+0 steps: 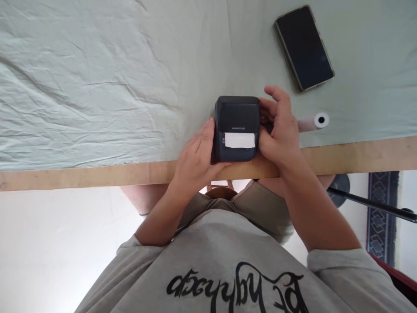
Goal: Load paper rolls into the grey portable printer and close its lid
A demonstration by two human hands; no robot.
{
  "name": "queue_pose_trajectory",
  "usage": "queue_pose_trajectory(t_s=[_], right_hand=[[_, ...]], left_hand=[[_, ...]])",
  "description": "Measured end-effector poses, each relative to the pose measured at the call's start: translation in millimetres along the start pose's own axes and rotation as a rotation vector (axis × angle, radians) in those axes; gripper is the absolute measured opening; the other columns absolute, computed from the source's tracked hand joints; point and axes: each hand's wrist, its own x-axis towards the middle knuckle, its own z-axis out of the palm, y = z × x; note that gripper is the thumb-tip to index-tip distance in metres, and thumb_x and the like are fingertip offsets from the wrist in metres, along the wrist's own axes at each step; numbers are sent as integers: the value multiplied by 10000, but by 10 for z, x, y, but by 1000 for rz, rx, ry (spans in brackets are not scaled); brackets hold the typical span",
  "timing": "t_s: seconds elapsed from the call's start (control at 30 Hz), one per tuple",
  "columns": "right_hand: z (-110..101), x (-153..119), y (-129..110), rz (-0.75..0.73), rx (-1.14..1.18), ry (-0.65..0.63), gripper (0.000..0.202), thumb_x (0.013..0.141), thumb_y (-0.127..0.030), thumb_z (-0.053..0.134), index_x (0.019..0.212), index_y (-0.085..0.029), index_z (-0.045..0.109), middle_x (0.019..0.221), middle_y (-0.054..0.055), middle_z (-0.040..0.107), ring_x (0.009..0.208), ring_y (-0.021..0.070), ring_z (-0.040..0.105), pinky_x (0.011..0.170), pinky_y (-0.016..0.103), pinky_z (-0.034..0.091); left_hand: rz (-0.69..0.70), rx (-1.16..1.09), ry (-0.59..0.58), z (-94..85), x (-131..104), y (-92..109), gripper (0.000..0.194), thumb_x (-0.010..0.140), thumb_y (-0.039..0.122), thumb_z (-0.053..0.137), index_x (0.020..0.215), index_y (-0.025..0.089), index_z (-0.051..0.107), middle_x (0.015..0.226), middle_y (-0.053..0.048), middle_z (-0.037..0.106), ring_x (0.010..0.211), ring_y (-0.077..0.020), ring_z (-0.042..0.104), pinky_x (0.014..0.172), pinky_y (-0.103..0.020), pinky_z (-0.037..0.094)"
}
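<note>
A small black printer (239,114) stands near the table's front edge, with a strip of white paper (240,140) showing on its front. My left hand (199,153) lies along the printer's left side, fingers together and thumb at its lower edge, gripping it. At the right side, my right hand (280,128) has its thumb and some curled fingers against the printer, while the index finger sticks out; its fingertips are partly hidden. A white paper roll (309,124) lies just right of my right hand.
A dark phone (305,48) in a clear case lies at the upper right. A wrinkled pale green cloth (107,82) covers the table, whose bare wooden edge (358,155) runs along the front. Below the edge are my legs and a stool (221,192).
</note>
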Motion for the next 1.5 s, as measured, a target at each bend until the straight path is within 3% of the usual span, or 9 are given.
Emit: queue_pose_trajectory(t_s=[0.33, 0.43, 0.6, 0.77, 0.87, 1.07, 1.13, 1.3, 1.5], right_hand=[[26, -23, -27, 12, 58, 39, 548, 887, -184, 559, 1381, -338, 380, 1353, 25, 657, 1242, 232, 655, 1074, 519, 552], [-1, -39, -52, 25, 168, 14, 419, 966, -265, 478, 1366, -356, 396, 1377, 6, 635, 1295, 216, 618, 1140, 516, 504], [-124, -59, -151, -11, 39, -68, 542, 891, -392, 649, 1384, -341, 431, 1413, 47, 592, 1293, 261, 601, 1072, 484, 549], [-221, 8, -447, -54, -321, 112, 347, 834, -391, 730, 1149, -301, 615, 966, 14, 701, 836, 187, 684, 775, 371, 586], [-196, 92, -630, -46, -380, 153, 185, 902, -352, 639, 1068, -272, 618, 613, -72, 602, 575, 131, 607, 657, 323, 523], [-109, 234, -778, 28, -211, 256, 125, 892, -214, 563, 1006, -241, 605, 665, -53, 688, 520, 123, 615, 543, 281, 450], [-107, 293, -788, 27, -322, 149, 116, 850, -201, 597, 954, -249, 618, 766, -35, 728, 535, 123, 592, 592, 305, 461], [-93, 529, -897, 176, -787, -362, 217, 769, -198, 668, 959, -296, 708, 737, 18, 636, 715, 240, 601, 704, 415, 441], [-81, 756, -1005, 266, -930, -588, 441, 665, -180, 765, 1060, -369, 713, 691, -6, 519, 655, 178, 468, 694, 388, 416]], left_hand=[[0, -115, 37, 21, -16, -64, 1081, 792, 597, 789, 1607, 279, 152, 1567, -129, 472, 1426, -328, 493, 1168, -462, 457], [-2, -167, 55, -15, -33, -61, 961, 881, 614, 682, 1607, 261, 161, 1576, -131, 458, 1438, -305, 481, 1168, -430, 457], [-44, -135, 61, -45, -28, -18, 736, 934, 513, 631, 1536, 185, 363, 1526, -138, 522, 1400, -293, 528, 1156, -411, 464], [-21, -102, 59, -62, -5, 1, 639, 938, 449, 621, 1465, 118, 475, 1459, -153, 587, 1336, -287, 587, 1116, -391, 497], [-28, -93, 54, -74, -2, -1, 639, 935, 447, 616, 1455, 102, 481, 1452, -156, 593, 1329, -281, 593, 1106, -386, 504], [-18, -90, 66, -55, 3, -6, 604, 930, 424, 625, 1442, 134, 484, 1455, -141, 593, 1331, -279, 593, 1105, -397, 508], [-4, -90, 75, -46, 2, -12, 601, 933, 424, 625, 1440, 134, 481, 1454, -143, 593, 1326, -280, 596, 1100, -398, 510], [9, -95, 84, -43, -6, -28, 606, 937, 435, 621, 1432, 113, 483, 1466, -159, 579, 1337, -279, 586, 1106, -390, 505], [-11, -116, 70, -51, -2, -10, 601, 930, 428, 623, 1436, 138, 479, 1464, -137, 584, 1327, -283, 592, 1098, -405, 512]])
